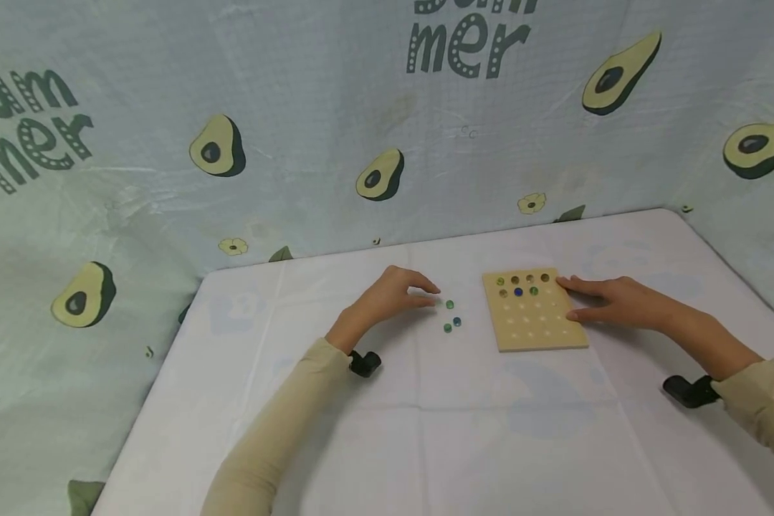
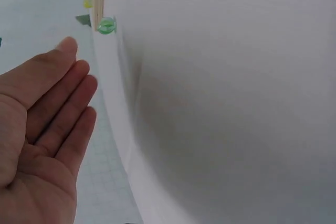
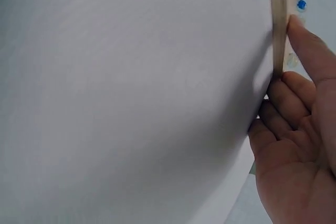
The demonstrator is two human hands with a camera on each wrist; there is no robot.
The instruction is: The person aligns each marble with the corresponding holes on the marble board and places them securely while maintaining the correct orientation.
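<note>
A square wooden board with rows of round hollows lies flat on the table. Glass marbles fill its back row, and more sit in the second row, among them a blue marble and a green marble. My right hand grips the board's right edge, thumb on the top face and fingers against the side. Left of the board, my left hand hovers beside loose marbles, its thumb and fingers apart. Close past its fingertips is a green marble; a bluish marble lies nearby.
A pale cloth with faint fold lines covers the table. Behind it hangs a curtain printed with avocados and lettering. Black straps with small mounts sit at both wrists.
</note>
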